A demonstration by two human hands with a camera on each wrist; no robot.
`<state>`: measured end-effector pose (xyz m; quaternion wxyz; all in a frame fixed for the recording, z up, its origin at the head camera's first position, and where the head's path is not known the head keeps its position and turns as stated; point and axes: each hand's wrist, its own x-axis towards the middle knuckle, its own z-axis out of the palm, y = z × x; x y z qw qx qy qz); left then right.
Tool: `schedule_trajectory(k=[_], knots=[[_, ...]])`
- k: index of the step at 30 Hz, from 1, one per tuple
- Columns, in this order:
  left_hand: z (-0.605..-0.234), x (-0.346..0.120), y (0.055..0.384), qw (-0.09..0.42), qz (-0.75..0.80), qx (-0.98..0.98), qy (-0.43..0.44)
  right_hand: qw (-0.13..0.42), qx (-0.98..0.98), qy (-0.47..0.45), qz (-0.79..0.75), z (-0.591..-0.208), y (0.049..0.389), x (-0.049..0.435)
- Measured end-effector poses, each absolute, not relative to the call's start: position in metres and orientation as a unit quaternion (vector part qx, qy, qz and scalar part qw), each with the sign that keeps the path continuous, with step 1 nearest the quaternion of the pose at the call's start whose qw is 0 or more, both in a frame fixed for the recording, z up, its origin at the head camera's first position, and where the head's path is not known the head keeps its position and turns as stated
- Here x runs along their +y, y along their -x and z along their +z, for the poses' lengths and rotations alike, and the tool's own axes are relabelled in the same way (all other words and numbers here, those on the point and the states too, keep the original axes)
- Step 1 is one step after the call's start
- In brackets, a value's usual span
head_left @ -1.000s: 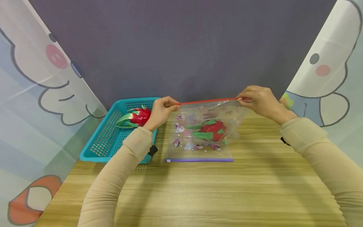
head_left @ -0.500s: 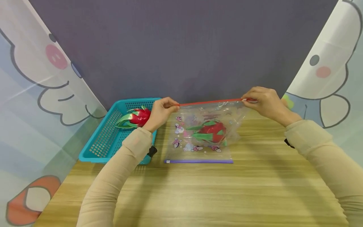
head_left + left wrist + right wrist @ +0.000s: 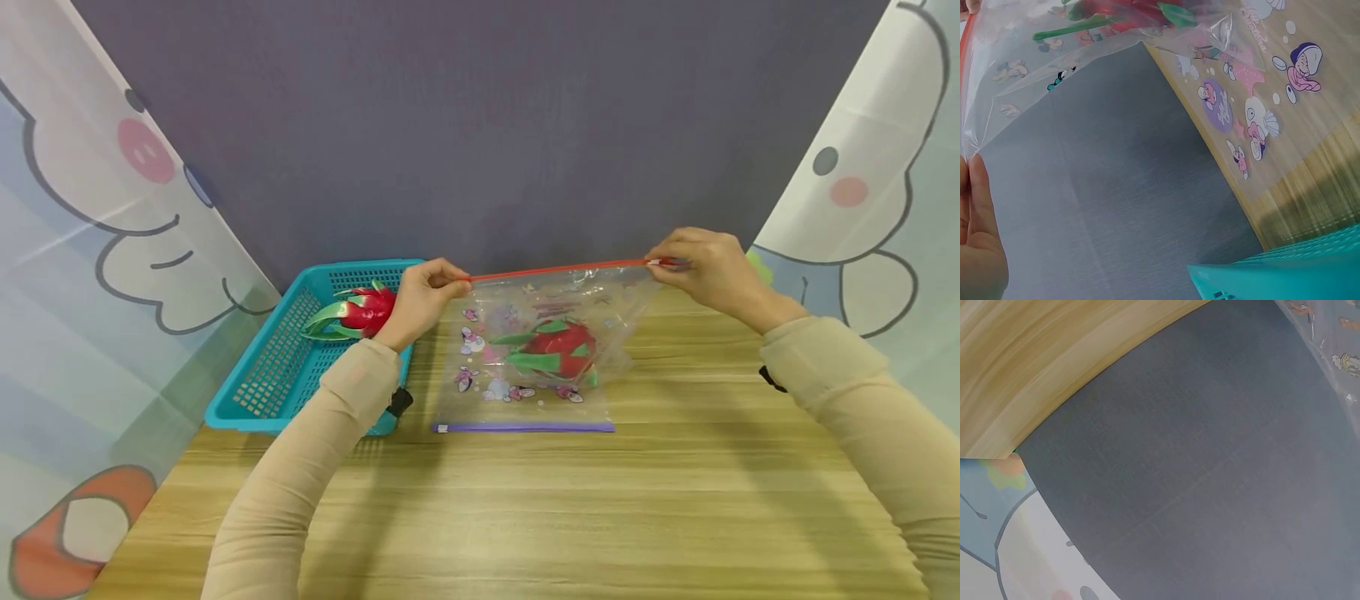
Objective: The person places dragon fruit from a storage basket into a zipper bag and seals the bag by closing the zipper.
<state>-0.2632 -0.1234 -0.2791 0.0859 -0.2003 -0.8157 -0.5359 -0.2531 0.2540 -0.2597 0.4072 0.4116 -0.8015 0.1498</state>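
Observation:
A clear zip bag (image 3: 615, 292) with a red zip strip hangs stretched between my hands, a red and green dragon fruit (image 3: 562, 348) inside it. My left hand (image 3: 422, 302) pinches the left end of the red strip between thumb and fingers; the left wrist view also shows this hand (image 3: 980, 231) at the strip. At the strip's right end, my right hand (image 3: 705, 265) pinches it by a small white slider (image 3: 654, 262). The right wrist view catches only the bag's edge. Below lies a second clear bag (image 3: 525, 427) with a purple zip and printed cartoon figures, flat on the table.
A turquoise basket (image 3: 247, 423) stands left, partly behind my left forearm, with another dragon fruit (image 3: 367, 310) in it. The wooden table (image 3: 562, 517) ends at a grey wall (image 3: 480, 125). Cartoon-printed cloths (image 3: 862, 200) hang at both sides.
My right hand has moved to the right along the red strip, with the white slider at its fingertips. The left hand keeps its pinch and has hardly moved.

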Motion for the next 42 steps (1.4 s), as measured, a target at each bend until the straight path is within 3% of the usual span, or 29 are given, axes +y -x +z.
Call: schedule_trajectory(k=[18,26,34,42], knots=[[-0.278,-0.124,0.265,0.074,-0.544,-0.811,0.204,0.401,-0.817,-0.378,0.166,-0.259,0.249,0.267],[-0.264,-0.119,0.249,0.059,-0.558,-0.804,0.198,0.397,-0.823,-0.371,0.167,-0.262,0.249,0.268],[-0.262,-0.118,0.245,0.081,-0.565,-0.800,0.187,0.364,-0.854,-0.312,0.202,-0.266,0.243,0.261],[-0.264,-0.116,0.252,0.103,-0.583,-0.777,0.212,0.393,-0.849,-0.287,0.204,-0.259,0.241,0.257]])
